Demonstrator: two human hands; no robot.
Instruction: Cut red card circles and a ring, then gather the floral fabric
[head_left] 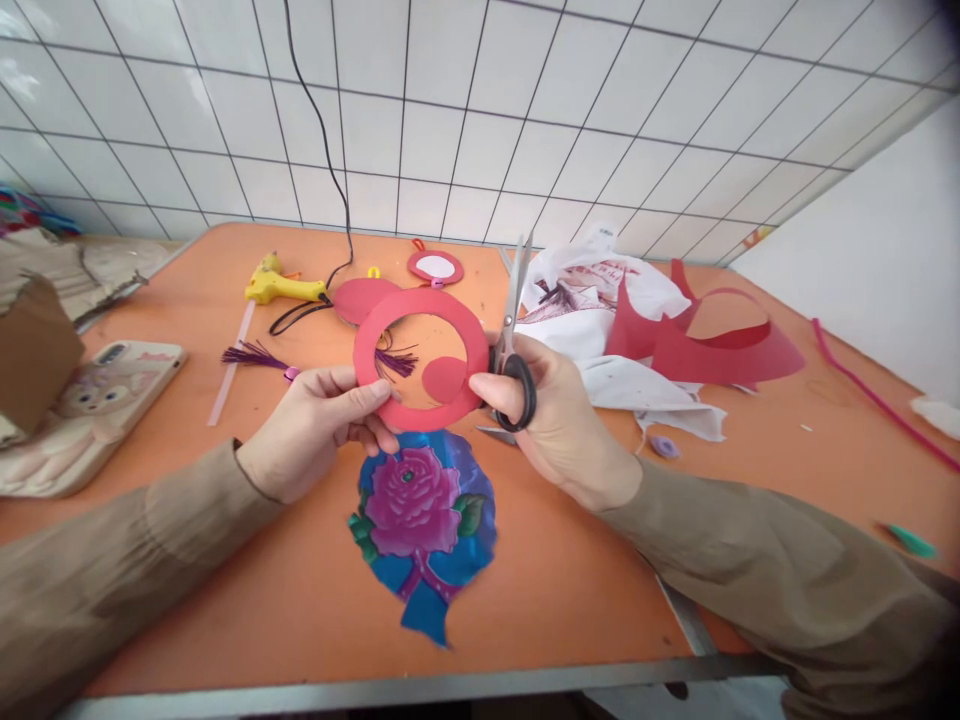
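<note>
A flat red paper ring (421, 300) is held up over the table between my two hands. My left hand (315, 425) pinches its lower left edge between thumb and fingers. At its right edge, my right hand (562, 420) grips the ring with the thumb while black-handled scissors (512, 310) hang on its fingers, blades pointing up and away. Through the ring's opening show a small red disc (444, 381) and purple tassel threads (397, 362). Below the ring lies a blue fabric cutout with a purple rose (416, 500).
A yellow glue gun (281, 284) with a black cord lies at the back left, near a red oval (364, 300) and a purple tassel (255, 355). Red paper offcuts (697, 345) and a white plastic bag (570, 335) sit right. A phone (112, 405) is at left.
</note>
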